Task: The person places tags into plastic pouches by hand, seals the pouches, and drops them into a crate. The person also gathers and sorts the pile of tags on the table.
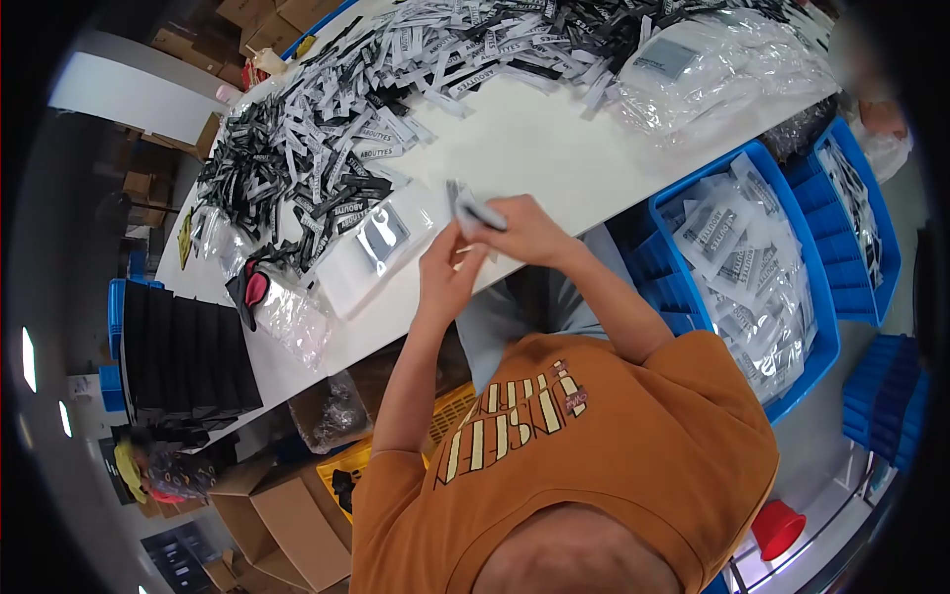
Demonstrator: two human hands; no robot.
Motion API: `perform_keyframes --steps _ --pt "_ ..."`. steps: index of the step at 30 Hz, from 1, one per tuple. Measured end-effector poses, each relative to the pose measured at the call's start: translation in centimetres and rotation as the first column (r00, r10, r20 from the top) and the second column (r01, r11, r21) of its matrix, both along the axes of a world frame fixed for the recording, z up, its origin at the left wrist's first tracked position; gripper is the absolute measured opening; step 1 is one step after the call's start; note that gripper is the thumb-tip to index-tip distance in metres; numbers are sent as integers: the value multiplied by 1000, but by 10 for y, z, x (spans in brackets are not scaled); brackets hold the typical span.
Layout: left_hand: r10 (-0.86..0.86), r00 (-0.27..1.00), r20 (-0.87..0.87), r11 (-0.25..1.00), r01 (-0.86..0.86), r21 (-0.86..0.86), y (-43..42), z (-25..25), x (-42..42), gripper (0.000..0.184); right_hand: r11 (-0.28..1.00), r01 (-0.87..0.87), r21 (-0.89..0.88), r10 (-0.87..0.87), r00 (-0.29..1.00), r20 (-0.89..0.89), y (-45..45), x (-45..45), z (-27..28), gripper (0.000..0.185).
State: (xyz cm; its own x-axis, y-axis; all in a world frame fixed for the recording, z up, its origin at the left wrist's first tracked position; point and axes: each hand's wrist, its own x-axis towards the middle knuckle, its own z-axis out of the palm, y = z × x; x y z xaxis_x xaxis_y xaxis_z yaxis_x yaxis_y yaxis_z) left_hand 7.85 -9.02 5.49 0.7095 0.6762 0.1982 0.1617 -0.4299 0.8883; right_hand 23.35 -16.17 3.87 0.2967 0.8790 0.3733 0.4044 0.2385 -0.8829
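Note:
Both hands meet over the near edge of the white table point(539, 168). My right hand point(524, 230) is closed around small black and white strips point(480, 211), which are blurred. Just below and to the left, my left hand point(450, 272) has its fingers pressed together at the lower end of the strips; what it grips is too small to make out. Left of the hands lies a stack of clear plastic bags point(381, 243) with a dark printed label. Behind it spreads a large heap of black and white printed strips point(371, 129).
Clear bags point(727, 74) are piled at the table's right. A blue bin point(821, 342) of filled bags stands beside the table, near another blue bin point(881, 233). Black stacked trays point(188, 356) stand left; an open cardboard box point(297, 525) and red bucket point(778, 530) are below.

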Motion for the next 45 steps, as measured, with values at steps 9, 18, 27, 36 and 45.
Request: perform_keyframes --steps 9,18,27,36,45 --pt "32 988 154 857 52 -513 10 0 -7 29 999 -29 17 27 996 89 1 -19 -6 27" --pt "127 985 -116 968 -98 229 35 -30 14 14 987 127 -97 -76 909 409 6 -12 10 13" --pt "67 980 -190 992 -44 121 55 -6 26 32 996 87 -4 -86 992 93 4 -14 19 16" --pt "205 978 48 753 -189 631 49 22 34 54 950 293 104 -308 934 180 17 2 17 35" --pt "18 996 86 704 -73 706 34 2 33 59 925 -179 -336 12 897 -442 31 -4 0 35"
